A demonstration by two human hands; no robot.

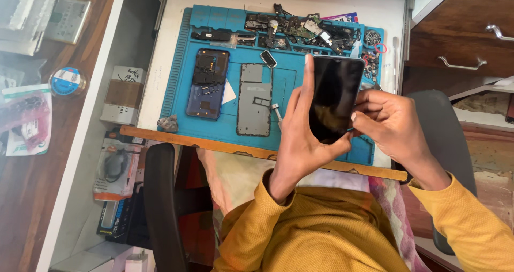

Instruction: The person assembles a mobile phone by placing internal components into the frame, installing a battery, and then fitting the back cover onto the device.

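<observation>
The person holds a phone (335, 98) above the right part of a blue work mat (289, 85), its glossy black glass face turned up, a slim rounded slab with a dark rim and no picture on the screen. The left hand (302, 135) cradles it from beneath, palm under the lower end, thumb lying long up the left edge and fingers curled round the bottom corner. The right hand (388, 122) comes in from the side, fingertips pinched closed against the phone's right edge; whether something thin sits between them I cannot tell. Both sleeves are mustard-yellow ribbed knit. The mat is rubbery, with ridged slots on its left border and small trays along the top, heaped with dark metal and circuit scraps (310, 31). On it lie an opened phone body (208, 83) with bare black innards and a flat grey rear panel (255, 100), side by side. A wooden ruler (214, 143) runs along the mat's near edge.
</observation>
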